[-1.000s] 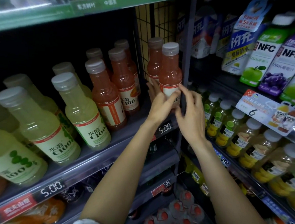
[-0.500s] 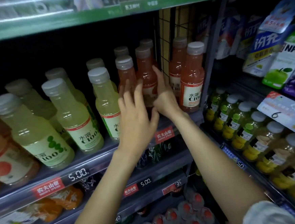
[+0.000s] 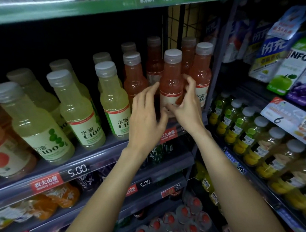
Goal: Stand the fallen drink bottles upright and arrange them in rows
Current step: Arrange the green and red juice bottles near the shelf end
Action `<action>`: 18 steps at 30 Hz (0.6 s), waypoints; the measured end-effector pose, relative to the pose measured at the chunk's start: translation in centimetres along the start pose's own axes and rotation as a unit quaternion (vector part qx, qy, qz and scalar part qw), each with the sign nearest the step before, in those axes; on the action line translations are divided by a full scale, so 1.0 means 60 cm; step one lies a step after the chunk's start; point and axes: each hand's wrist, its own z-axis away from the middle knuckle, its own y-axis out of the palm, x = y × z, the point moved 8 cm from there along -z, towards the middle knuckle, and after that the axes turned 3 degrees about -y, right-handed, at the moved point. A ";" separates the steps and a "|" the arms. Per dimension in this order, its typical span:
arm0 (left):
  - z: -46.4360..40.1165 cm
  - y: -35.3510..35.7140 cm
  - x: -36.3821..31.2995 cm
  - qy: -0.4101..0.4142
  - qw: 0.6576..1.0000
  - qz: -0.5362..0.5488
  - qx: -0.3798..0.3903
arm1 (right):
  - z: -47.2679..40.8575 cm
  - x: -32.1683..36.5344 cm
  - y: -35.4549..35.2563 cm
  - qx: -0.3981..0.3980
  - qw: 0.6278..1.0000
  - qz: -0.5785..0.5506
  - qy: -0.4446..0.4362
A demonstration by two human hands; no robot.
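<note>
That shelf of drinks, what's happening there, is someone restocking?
A person is tidying a shop shelf of juice bottles. The right hand grips a pink-orange bottle at its label, standing upright near the shelf's front edge, while the left hand reaches in beside it with fingers spread. Pale yellow bottles stand in rows to the left, more pink-orange ones behind.

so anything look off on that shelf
One thing: the pink bottle in the right hand shows no front label, unlike its neighbour. The left hand is open beside it. Every bottle stands upright.
</note>
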 end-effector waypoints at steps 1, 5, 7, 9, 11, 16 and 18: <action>-0.002 0.003 0.000 -0.002 1.000 0.024 -0.003 | 0.001 0.000 -0.004 0.001 1.000 0.009 -0.002; -0.007 -0.005 0.006 -0.007 0.996 0.052 -0.065 | 0.000 0.002 -0.009 -0.005 0.999 0.054 -0.007; -0.012 -0.015 0.007 -0.009 0.994 0.060 -0.096 | -0.002 0.004 -0.006 -0.004 0.997 0.076 -0.013; -0.019 -0.020 0.006 -0.011 0.993 0.060 -0.104 | -0.002 0.005 -0.004 -0.002 0.996 0.088 -0.017; -0.024 -0.024 0.006 -0.017 0.993 0.054 -0.106 | -0.001 0.005 -0.006 0.000 0.995 0.095 -0.017; -0.040 -0.042 -0.007 -0.008 0.992 0.012 -0.125 | 0.002 0.012 -0.010 0.000 0.992 0.123 -0.027; -0.060 -0.041 -0.010 0.008 0.992 -0.041 -0.117 | 0.003 0.015 -0.011 -0.004 0.991 0.129 -0.027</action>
